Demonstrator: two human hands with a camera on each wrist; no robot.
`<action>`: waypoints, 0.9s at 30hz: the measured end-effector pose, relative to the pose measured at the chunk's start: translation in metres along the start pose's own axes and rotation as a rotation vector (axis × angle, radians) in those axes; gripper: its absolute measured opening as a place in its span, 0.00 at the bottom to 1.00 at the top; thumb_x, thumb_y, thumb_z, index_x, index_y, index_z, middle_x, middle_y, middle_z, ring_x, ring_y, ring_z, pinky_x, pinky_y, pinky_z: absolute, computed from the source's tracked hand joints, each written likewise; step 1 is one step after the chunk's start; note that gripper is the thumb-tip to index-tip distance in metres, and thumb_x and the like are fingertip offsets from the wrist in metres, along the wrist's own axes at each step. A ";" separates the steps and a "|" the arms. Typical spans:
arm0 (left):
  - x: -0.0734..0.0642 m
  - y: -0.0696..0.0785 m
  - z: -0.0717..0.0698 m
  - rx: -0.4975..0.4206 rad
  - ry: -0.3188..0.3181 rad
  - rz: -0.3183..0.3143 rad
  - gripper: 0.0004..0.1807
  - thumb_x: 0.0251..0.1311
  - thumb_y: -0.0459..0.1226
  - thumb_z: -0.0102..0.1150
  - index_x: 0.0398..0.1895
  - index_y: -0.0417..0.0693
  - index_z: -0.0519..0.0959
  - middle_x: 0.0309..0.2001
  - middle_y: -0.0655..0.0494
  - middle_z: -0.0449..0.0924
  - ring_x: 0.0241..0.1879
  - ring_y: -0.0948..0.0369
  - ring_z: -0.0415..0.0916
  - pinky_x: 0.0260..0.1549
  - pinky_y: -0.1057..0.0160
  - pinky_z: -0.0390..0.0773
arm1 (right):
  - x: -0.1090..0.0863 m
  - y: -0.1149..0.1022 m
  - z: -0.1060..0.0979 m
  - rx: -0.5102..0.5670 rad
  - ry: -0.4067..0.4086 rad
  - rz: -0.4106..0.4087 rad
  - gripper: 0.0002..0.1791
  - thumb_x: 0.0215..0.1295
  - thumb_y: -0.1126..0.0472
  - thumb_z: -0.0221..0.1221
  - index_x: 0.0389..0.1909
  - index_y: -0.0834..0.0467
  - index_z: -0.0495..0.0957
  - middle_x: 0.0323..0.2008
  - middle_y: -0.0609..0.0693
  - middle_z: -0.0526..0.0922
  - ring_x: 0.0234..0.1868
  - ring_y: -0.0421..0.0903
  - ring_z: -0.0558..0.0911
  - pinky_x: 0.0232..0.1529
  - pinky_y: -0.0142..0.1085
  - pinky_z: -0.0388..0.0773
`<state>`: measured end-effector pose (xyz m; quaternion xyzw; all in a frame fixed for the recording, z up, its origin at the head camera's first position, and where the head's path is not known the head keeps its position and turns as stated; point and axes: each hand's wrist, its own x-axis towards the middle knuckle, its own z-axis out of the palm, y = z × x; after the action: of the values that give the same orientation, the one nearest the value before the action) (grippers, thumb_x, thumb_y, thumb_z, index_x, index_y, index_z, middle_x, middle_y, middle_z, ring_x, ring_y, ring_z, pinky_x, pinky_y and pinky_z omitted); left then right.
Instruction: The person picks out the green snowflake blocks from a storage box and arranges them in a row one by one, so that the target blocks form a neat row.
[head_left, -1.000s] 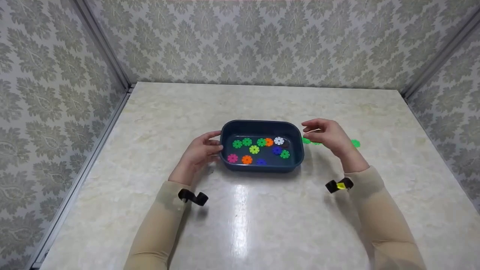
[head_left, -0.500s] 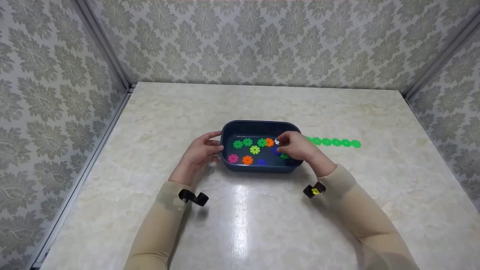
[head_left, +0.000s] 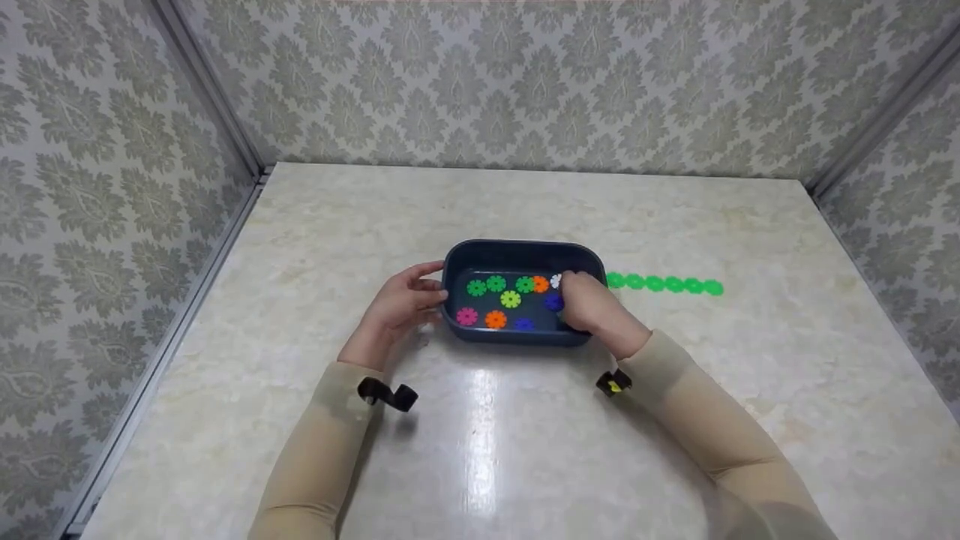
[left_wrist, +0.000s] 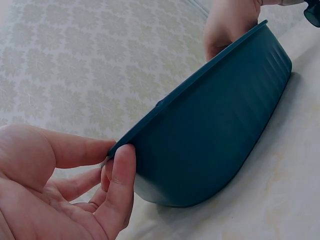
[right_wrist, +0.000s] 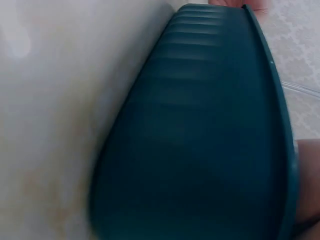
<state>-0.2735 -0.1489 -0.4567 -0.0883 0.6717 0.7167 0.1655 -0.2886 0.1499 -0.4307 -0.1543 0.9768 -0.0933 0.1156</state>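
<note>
A dark blue plastic tub (head_left: 517, 337) stands mid-table, holding several gear-edged plastic discs, among them a pink disc (head_left: 466, 316), an orange disc (head_left: 496, 319) and a yellow-green disc (head_left: 511, 299). My left hand (head_left: 405, 300) holds the tub's left end, with fingertips at the rim in the left wrist view. Inside the tub's right end my right hand (head_left: 595, 304) reaches down among the discs. It partly covers a white disc (head_left: 556, 281) and is beside a dark blue disc (head_left: 553, 301). Its fingertips are hidden, so I cannot tell what they hold.
To the right of the tub, a row of bright green discs (head_left: 675, 285) lies end to end on the pale marbled table (head_left: 360, 210). Patterned walls (head_left: 502, 82) rise at the back and both sides.
My right hand has moved left from over the green row into the tub's right end and lower, uncovering the row. My left hand stays at the tub's left end.
</note>
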 end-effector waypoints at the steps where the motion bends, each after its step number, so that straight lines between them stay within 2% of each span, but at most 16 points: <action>1: 0.000 0.000 0.000 0.000 0.000 -0.002 0.33 0.68 0.26 0.60 0.75 0.52 0.68 0.46 0.53 0.75 0.36 0.61 0.77 0.34 0.64 0.83 | 0.000 0.000 0.001 -0.008 0.005 -0.004 0.27 0.63 0.71 0.58 0.62 0.78 0.69 0.52 0.72 0.81 0.55 0.64 0.80 0.58 0.52 0.79; 6: 0.000 0.001 0.000 0.000 0.000 -0.005 0.33 0.68 0.26 0.60 0.75 0.52 0.68 0.47 0.53 0.74 0.36 0.61 0.77 0.34 0.64 0.83 | 0.003 -0.001 0.005 -0.010 0.011 -0.004 0.31 0.65 0.71 0.57 0.67 0.79 0.63 0.52 0.73 0.81 0.56 0.64 0.81 0.59 0.52 0.80; 11: 0.001 0.001 0.000 0.007 -0.001 -0.006 0.33 0.68 0.26 0.60 0.75 0.52 0.68 0.48 0.53 0.75 0.37 0.61 0.78 0.34 0.65 0.83 | 0.007 0.000 0.006 0.004 -0.025 -0.001 0.38 0.65 0.70 0.59 0.72 0.79 0.56 0.53 0.73 0.81 0.55 0.64 0.83 0.55 0.52 0.81; 13: 0.001 0.000 0.000 0.009 0.003 -0.007 0.33 0.67 0.26 0.60 0.74 0.52 0.69 0.48 0.52 0.75 0.37 0.61 0.78 0.34 0.65 0.83 | 0.007 0.000 0.006 0.018 -0.025 -0.005 0.37 0.64 0.68 0.61 0.70 0.77 0.59 0.52 0.72 0.82 0.54 0.64 0.83 0.53 0.52 0.81; 15: 0.001 0.000 0.000 0.010 0.006 -0.007 0.33 0.67 0.26 0.60 0.74 0.52 0.69 0.48 0.52 0.76 0.37 0.61 0.78 0.34 0.64 0.83 | 0.007 0.001 0.007 0.044 -0.007 -0.020 0.31 0.62 0.68 0.62 0.65 0.74 0.65 0.50 0.70 0.82 0.51 0.62 0.83 0.52 0.52 0.81; 19: 0.001 -0.001 0.000 0.010 0.008 -0.003 0.33 0.67 0.26 0.60 0.74 0.52 0.69 0.48 0.52 0.75 0.37 0.61 0.78 0.34 0.64 0.83 | 0.005 0.004 0.007 0.161 0.016 -0.078 0.18 0.63 0.70 0.64 0.53 0.64 0.73 0.45 0.62 0.82 0.46 0.57 0.82 0.50 0.50 0.80; 27: 0.003 -0.002 0.000 -0.003 0.011 0.000 0.34 0.67 0.25 0.60 0.75 0.50 0.68 0.47 0.54 0.73 0.36 0.63 0.77 0.32 0.66 0.82 | -0.001 0.010 0.000 0.452 -0.029 -0.182 0.16 0.64 0.67 0.69 0.52 0.61 0.80 0.39 0.54 0.82 0.39 0.49 0.78 0.45 0.43 0.76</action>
<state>-0.2754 -0.1480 -0.4593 -0.0925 0.6716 0.7171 0.1616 -0.2899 0.1593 -0.4325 -0.2132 0.9114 -0.3174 0.1522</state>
